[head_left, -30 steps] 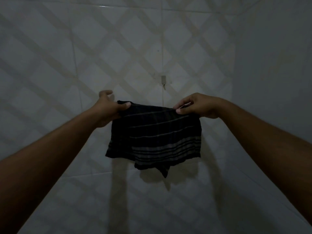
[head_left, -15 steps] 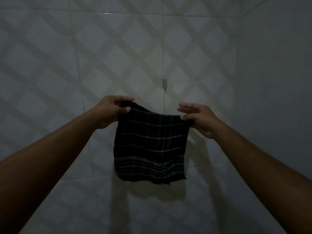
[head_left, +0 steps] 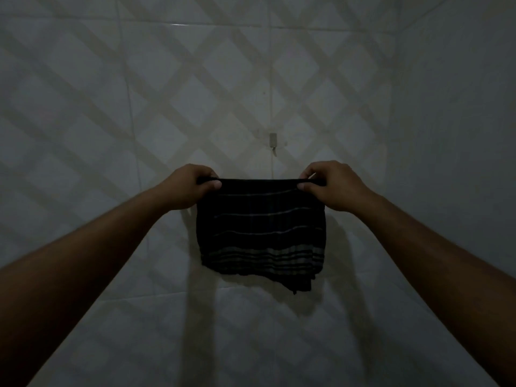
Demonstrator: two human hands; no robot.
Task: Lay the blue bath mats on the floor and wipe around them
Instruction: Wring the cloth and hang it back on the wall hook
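While both arms reach forward at chest height, a dark striped cloth (head_left: 261, 230) hangs between the two hands in front of a tiled wall (head_left: 111, 107). Its top edge runs level from left to right, pulled taut into a straight line, and the rest drops downward from that edge, so the cloth faces the camera flat. It looks a little wider than it is tall. The fabric reads as black or very dark blue in the dim light; the true colour cannot be told. Thin pale stripes cross it horizontally, well apart in the upper part and crowded into a dense band near the bottom. The lower hem is uneven, with a folded corner sagging lower at the right.

The left hand (head_left: 187, 188) is closed on the upper left corner, thumb in front and fingers curled behind. The right hand (head_left: 332, 185) pinches the upper right corner the same way.

A small metal hook (head_left: 273, 142) sits on the wall just above the cloth's top edge, apart from it.
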